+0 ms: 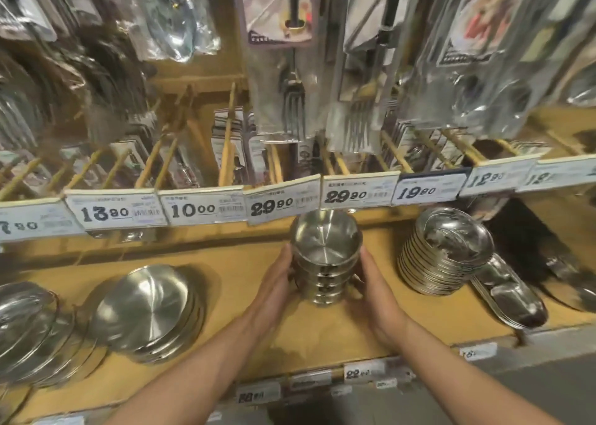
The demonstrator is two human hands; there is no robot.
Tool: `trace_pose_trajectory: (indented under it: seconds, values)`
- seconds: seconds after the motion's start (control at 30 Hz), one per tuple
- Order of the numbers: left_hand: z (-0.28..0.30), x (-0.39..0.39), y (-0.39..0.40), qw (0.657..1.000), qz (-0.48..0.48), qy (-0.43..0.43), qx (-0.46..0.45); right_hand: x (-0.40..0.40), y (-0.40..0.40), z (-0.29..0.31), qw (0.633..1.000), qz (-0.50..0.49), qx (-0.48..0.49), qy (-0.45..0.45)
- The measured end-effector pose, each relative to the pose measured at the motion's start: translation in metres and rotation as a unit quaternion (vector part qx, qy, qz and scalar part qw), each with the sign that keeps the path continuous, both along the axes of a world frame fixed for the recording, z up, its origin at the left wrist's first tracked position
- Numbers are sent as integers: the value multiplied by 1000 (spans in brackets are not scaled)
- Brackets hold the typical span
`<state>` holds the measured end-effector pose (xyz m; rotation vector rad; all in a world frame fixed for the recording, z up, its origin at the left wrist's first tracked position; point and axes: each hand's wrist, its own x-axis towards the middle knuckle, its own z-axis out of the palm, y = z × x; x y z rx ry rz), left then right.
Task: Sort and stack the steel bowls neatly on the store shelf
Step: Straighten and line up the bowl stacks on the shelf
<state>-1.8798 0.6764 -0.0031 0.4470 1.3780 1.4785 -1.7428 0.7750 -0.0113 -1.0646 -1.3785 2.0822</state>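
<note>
Head view: bowl stack (324, 263) between left hand (274, 282), right hand (374, 292), both grasping it.

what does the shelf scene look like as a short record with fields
held: stack of small round steel bowls, upright on the wooden shelf
left hand: left hand pressed to the stack's left side
right hand: right hand pressed to its right side
left of stack: pile of wide shallow steel plates
right of stack: leaning stack of flat steel dishes
above: white price tags
</note>
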Motion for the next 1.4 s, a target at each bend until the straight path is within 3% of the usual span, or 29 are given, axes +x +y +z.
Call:
trace_pose_trajectory:
  seconds: [0.23,0.43,0.8,1.4]
  values:
    - [-21,35,58,1000,-28,9,11,40,57,-14,1000,-8,-17,-8]
    - [-43,45,76,1000,17,-9,-8,51,73,-29,998,51,22,-7]
    - [-57,46,88,997,67,-35,-26,38,89,-67,998,20,-30,48]
    - [-57,46,82,1000,6,-16,-8,42,87,-63,999,22,-44,15]
